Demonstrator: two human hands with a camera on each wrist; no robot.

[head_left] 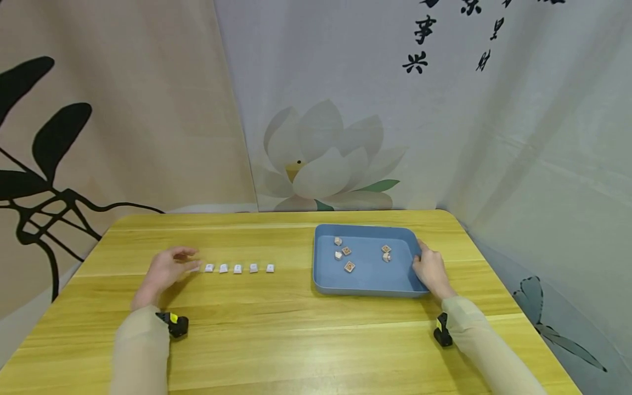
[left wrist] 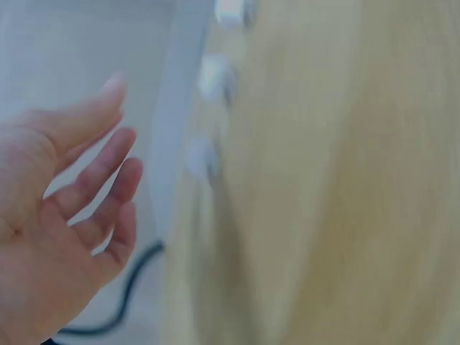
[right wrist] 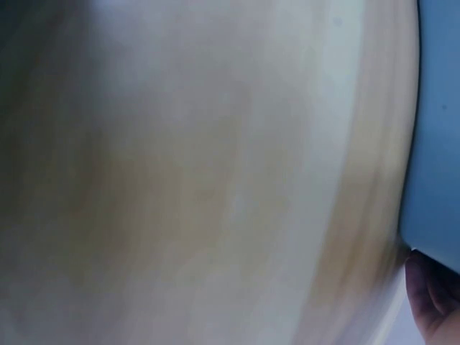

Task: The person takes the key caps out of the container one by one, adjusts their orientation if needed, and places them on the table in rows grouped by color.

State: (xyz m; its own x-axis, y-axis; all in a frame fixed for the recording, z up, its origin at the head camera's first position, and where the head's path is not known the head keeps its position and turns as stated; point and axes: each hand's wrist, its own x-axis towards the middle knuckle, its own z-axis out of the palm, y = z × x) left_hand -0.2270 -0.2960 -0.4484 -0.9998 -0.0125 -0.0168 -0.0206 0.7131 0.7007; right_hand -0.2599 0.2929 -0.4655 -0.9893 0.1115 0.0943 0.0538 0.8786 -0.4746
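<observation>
My left hand (head_left: 169, 270) is over the left end of a row of small white keycap-like blocks (head_left: 238, 269). Its fingers are loosely bent with nothing between them. The leftmost white block (left wrist: 203, 159) lies just past the fingertips, partly covered by them in the head view. At the right, my right hand (head_left: 431, 269) grips the right rim of a blue tray (head_left: 365, 291), the thumb over the edge. Inside the tray lie several small pale blocks, some with brown-patterned faces, among them one block (head_left: 349, 266) near the front. The right wrist view catches only some fingers (right wrist: 424, 291) against the tray's corner.
Everything stands on a yellow wood-grain table (head_left: 276, 340). Behind it hangs a curtain (head_left: 326, 71) printed with a lotus and black characters. The row of blocks stands left of the tray, with bare tabletop between them.
</observation>
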